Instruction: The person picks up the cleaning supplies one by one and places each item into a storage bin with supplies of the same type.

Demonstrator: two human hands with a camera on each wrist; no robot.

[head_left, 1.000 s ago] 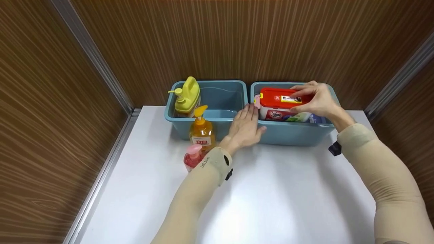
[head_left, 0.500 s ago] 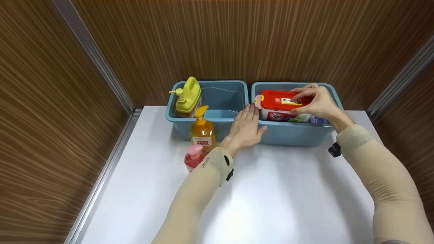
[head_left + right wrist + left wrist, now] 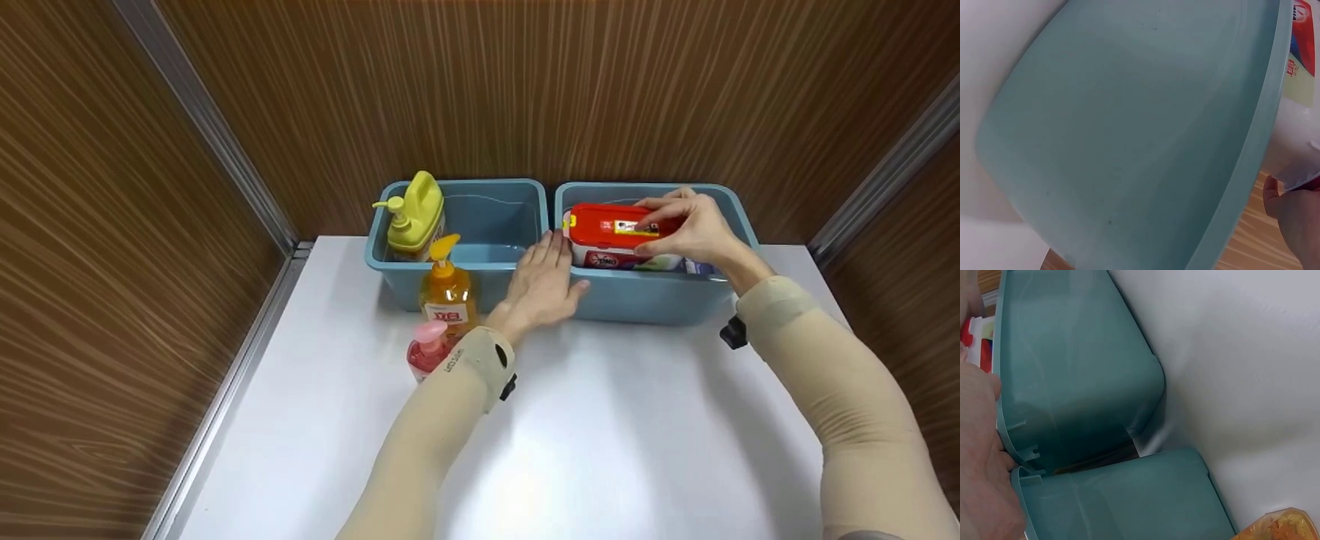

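Observation:
My right hand [image 3: 694, 229] grips a white detergent box with a red lid [image 3: 600, 223] across its top, thumb on the near side and fingers on the far side. In the head view the box sits partly below the rim of the right blue-green bin [image 3: 649, 296], towards its left end. My left hand [image 3: 541, 281] lies with straight fingers over the adjoining rims of the right bin and the left bin [image 3: 491, 186]. The left wrist view shows that hand [image 3: 982, 455] at the corner where the two bins [image 3: 1078, 365] meet. The underside of the box is hidden.
A yellow pump bottle [image 3: 416, 217] stands in the left end of the left bin. In front of that bin are an orange pump bottle [image 3: 448, 291] and a pink-topped pump bottle [image 3: 429, 349], partly behind my left forearm. Wood-patterned panels [image 3: 480, 90] enclose the white table [image 3: 600, 420].
My right hand has brought the detergent box slightly lower in the right bin and a little to the left. The left hand stays on the rims.

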